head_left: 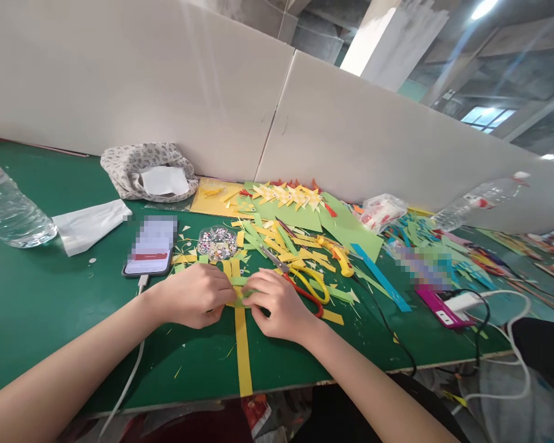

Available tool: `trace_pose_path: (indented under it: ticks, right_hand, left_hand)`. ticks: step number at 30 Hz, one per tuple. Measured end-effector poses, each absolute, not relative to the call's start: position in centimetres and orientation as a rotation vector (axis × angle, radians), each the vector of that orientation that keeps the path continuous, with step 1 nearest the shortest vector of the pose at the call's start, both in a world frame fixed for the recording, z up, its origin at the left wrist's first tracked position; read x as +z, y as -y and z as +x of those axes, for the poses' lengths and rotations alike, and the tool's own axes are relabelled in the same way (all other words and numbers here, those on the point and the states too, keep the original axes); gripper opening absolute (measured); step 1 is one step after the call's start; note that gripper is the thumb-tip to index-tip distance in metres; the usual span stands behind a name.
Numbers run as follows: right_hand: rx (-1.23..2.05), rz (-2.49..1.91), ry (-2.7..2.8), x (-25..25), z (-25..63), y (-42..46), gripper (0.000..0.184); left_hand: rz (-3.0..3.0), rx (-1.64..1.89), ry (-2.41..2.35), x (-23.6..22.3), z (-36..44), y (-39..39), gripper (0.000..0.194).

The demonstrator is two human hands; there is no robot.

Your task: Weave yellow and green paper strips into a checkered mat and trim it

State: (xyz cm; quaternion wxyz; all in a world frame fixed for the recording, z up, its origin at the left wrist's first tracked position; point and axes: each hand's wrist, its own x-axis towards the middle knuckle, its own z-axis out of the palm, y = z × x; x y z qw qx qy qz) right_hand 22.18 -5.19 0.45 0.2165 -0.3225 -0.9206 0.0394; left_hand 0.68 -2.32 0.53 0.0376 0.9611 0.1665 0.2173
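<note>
My left hand [197, 295] and my right hand [279, 303] meet low over the table, fingertips closed on crossed paper strips. A long yellow paper strip [243, 354] runs from between them toward the table's front edge. A green paper strip [239, 281] crosses it between my fingers; the fingertips partly hide the fold. Just beyond my right hand lie scissors [311, 284] with yellow and red handles, blades spread. Yellow and green paper scraps [300, 249] surround them. A clear case of small round pieces, perhaps googly eyes [218, 243], sits beyond my left hand.
A charging phone [150, 246] lies on the left, its cable passing under my left forearm. A water bottle [13, 206] stands far left. At the right are a yellow glue gun [340, 257], a blue strip [381, 277] and a magenta power strip [443, 311] with cables. A partition [166, 80] rises behind.
</note>
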Motion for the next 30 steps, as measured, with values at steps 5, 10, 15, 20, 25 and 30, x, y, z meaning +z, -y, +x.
trace_pose_path:
  ticks: [5, 10, 15, 20, 25, 30]
  right_hand:
    - [0.127, -0.915, 2.549, 0.3, 22.4, 5.2, 0.023]
    - [0.213, -0.958, 2.517, -0.1, 22.7, 5.3, 0.023]
    - [0.234, -0.965, 2.514, -0.2, 22.8, 5.2, 0.022]
    - [0.316, -0.978, 2.467, -0.3, 22.9, 5.0, 0.019]
    - [0.557, -1.014, 2.273, 0.6, 23.3, 4.9, 0.021]
    - [0.897, -1.078, 2.014, 2.9, 23.4, 5.3, 0.037]
  left_hand:
    - [2.987, 0.616, -0.435, 0.7, 0.7, 2.0, 0.03]
    - [3.026, 0.591, -0.461, 0.6, 0.4, 1.5, 0.027]
    - [3.052, 0.674, -0.455, -0.1, 0.7, 1.4, 0.025]
    - [3.08, 0.638, -0.449, -0.8, 1.0, 1.3, 0.026]
    - [2.93, 0.701, -0.596, -1.2, 1.1, 1.0, 0.026]
    - [2.197, 0.985, -1.127, -0.2, 1.5, 1.2, 0.021]
